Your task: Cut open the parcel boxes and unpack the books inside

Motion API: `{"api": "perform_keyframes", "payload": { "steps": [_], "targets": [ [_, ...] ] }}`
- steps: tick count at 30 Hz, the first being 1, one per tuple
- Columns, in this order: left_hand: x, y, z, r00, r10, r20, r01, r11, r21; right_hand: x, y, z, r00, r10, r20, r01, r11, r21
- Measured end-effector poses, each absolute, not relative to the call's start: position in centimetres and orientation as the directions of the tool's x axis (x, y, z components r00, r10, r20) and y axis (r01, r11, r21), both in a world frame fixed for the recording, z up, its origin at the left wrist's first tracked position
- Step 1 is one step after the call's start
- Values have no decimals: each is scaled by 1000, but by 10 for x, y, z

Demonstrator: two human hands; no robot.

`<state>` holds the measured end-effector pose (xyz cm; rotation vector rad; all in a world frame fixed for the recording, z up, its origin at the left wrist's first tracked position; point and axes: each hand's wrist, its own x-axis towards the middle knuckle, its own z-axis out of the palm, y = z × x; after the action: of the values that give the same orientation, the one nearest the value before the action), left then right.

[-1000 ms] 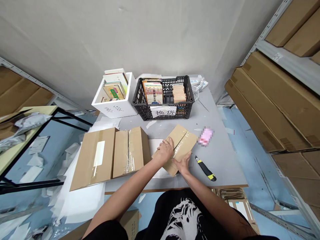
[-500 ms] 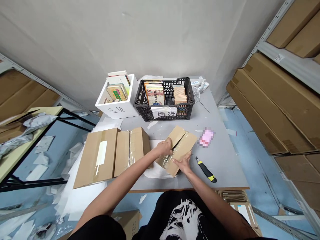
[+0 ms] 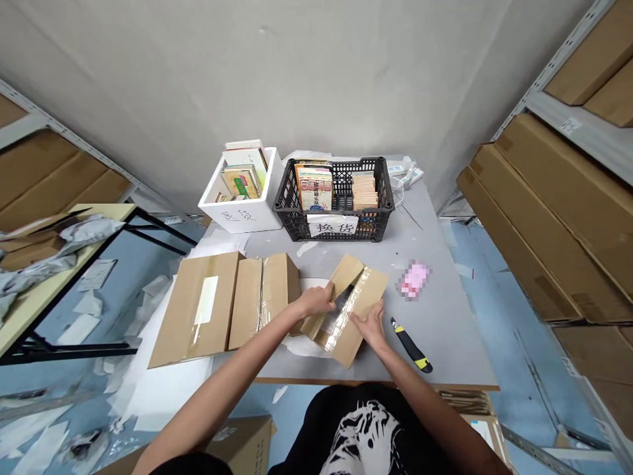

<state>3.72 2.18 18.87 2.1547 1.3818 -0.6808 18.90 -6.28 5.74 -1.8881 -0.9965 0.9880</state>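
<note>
1. A small cardboard carton (image 3: pixel 357 310) sits on the grey counter (image 3: pixel 445 330), tilted on a sheet of white paper (image 3: pixel 301 346), just right of two larger cartons.
2. The small carton is plain brown, with a strip of clear packing tape (image 3: pixel 343 322) running diagonally across its top. A dark slit opens along the seam, and one flap (image 3: pixel 346 276) stands slightly raised at the far end.
3. The left hand (image 3: pixel 314 301) has its fingers curled at the slit, clamped on the carton's edge.
4. The right hand (image 3: pixel 368 323) lies with its fingers spread against the near side of the carton, well apart from the left hand, with the carton between them.
5. A black-and-yellow utility knife (image 3: pixel 410 344) lies on the counter just right of the right hand, and a pixelated pink object (image 3: pixel 415 279) lies beyond it.
6. The larger cartons (image 3: pixel 198 310) stand to the left, taped, one with a white label (image 3: pixel 206 300).
7. At the back of the counter, a black plastic crate (image 3: pixel 382 191) and a white box (image 3: pixel 242 221) hold books.
</note>
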Motion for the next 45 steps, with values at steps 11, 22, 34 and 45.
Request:
{"api": "perform_keyframes", "payload": {
  "steps": [11,22,34,45],
  "targets": [
    [107,0,151,189,906,-379,970,-232,-69,236,-15,67,426,839,-339,395,-510,-764],
    [69,44,164,433,770,-469,896,-422,136,239,-20,62,354,890,-286,559,-447,-698],
    [64,39,166,410,776,-479,909,-393,141,254,-39,54,286,954,-88,640,-258,-724],
    [73,18,160,349,815,-462,931,-357,74,335,-175,-11,168,938,-304,972,-209,-107]
  ]
}}
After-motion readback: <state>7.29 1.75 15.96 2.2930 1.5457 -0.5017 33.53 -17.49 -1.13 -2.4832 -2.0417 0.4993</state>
